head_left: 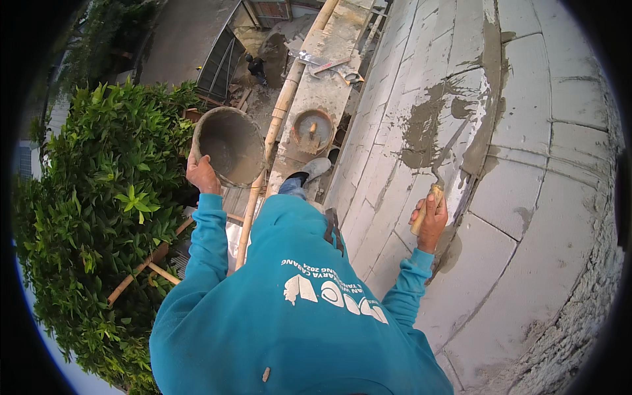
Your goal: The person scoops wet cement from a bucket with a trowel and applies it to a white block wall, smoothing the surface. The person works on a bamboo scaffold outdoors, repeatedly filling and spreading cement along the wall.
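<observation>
My left hand (203,175) grips the rim of a round, mortar-stained bucket (232,146), tilted so that its grey inside shows. In my right hand (430,221) is the wooden handle of a trowel (451,146). Its narrow metal blade lies at the wall of pale blocks (408,191), beside a strip of wet grey mortar (488,99). A wide dark smear of mortar (421,128) spreads over the blocks to the left of the blade. Whether the blade touches the wall, I cannot tell.
I am on a narrow plank scaffold (322,85) with a bamboo rail (280,112). A round basin (309,125) with a tool in it and a handsaw (329,66) lie on the planks. A leafy tree (99,217) stands left; another person (255,68) is far below.
</observation>
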Tool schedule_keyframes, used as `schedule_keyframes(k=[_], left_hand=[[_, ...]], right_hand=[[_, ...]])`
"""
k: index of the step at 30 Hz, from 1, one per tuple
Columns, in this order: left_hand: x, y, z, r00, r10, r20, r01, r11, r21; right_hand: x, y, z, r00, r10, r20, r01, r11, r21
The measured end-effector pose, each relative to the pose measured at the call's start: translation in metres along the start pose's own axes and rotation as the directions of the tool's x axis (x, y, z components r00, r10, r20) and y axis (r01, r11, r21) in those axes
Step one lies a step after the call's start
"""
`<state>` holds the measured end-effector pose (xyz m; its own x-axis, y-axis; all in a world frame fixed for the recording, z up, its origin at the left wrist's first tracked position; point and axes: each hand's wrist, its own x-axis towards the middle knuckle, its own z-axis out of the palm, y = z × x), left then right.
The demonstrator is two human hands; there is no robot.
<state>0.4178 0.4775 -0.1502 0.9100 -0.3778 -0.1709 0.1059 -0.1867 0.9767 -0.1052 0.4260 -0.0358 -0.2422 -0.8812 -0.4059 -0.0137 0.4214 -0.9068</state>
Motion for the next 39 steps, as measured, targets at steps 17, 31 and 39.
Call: schedule_keyframes(k=[17,31,39], left_hand=[[-0.077,0.025,0.084,0.838,-0.069,0.542,0.183,0.97,-0.158],[-0.185,0.019,0.107,0.619,-0.291,0.73,0.545,0.828,-0.133],[-0.179,-0.004,0.105,0.528,-0.335,0.781,0.592,0.804,-0.056]], right_hand=[[-0.074,0.06,0.066,0.862,-0.345,0.372,0.504,0.655,-0.562],[-0.142,0.133,0.091,0.981,0.021,-0.193,0.042,0.948,0.315],[-0.125,0.095,0.09,0.962,-0.034,-0.271,0.165,0.864,0.476]])
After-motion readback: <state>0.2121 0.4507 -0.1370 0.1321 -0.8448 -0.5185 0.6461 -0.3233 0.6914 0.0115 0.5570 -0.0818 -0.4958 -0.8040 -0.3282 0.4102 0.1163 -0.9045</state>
